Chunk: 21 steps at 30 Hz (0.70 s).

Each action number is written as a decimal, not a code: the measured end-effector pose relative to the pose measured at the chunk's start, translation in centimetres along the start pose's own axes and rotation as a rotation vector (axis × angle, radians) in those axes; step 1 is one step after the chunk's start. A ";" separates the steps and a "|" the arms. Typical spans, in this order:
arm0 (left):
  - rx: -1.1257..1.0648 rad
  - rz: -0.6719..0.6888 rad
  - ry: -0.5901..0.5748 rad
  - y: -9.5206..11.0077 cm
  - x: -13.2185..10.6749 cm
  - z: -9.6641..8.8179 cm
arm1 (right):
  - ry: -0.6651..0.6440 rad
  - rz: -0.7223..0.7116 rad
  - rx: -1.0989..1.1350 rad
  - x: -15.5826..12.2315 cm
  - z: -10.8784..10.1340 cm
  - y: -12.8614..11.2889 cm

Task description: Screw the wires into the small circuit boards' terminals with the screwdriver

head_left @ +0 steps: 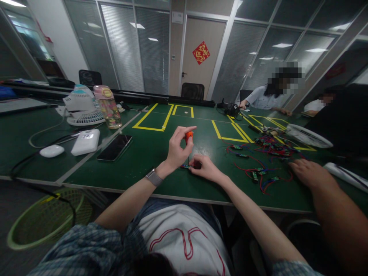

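White shirt front [184, 226] with red outline print fills the near edge, plaid sleeves [86, 241] pushed up beside it. Left hand [179, 147]: fingers and thumb curled around the orange handle of a screwdriver [189, 137], index finger extended over its top; tool upright, thin shaft pointing down. Right hand [207, 168] low on the green table [146, 151], fingers bent, tips at a small circuit board [184, 166] beneath the shaft; cannot tell whether they pinch it. Tip contact too small to make out. Watch [154, 176] on left wrist.

Right of the hands: loose boards [254, 176] with red and blue wires, a denser wire heap [271, 145] behind. Another person's hand [307, 172] rests just beside these. White fan [309, 136] beyond.

Left side: dark phone [115, 147] lying flat, then white box [85, 142], white oval object [52, 151], bottle [107, 107] upright near a second fan [83, 105]. Green basket [43, 226] on the floor below.

Farther out: yellow tape [148, 129] outlines, a seated person [260, 97] across at right, door [191, 42] with red diamond sign [201, 53].
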<state>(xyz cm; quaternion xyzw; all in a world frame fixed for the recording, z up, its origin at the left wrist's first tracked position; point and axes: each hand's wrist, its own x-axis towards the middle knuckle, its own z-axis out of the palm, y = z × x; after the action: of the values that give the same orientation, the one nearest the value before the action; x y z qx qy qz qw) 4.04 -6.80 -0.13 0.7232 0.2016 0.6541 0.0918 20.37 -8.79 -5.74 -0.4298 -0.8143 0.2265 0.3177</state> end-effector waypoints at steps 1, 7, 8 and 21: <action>0.013 -0.003 0.007 0.0 0.0 0.0 | 0.001 0.000 0.001 0.0 0.0 0.0; 0.038 -0.004 0.015 0.2 0.1 0.0 | -0.005 0.000 0.001 0.1 0.0 0.1; 0.032 -0.011 0.007 0.2 0.1 0.0 | -0.006 0.000 0.002 0.1 0.0 0.1; -0.013 -0.050 -0.069 -0.1 0.0 0.2 | -0.009 -0.005 0.005 0.0 0.0 0.2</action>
<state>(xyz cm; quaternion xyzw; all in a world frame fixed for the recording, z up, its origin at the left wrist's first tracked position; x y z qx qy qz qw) 4.23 -6.67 -0.17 0.7394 0.2123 0.6276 0.1198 20.44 -8.69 -5.86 -0.4257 -0.8163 0.2298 0.3157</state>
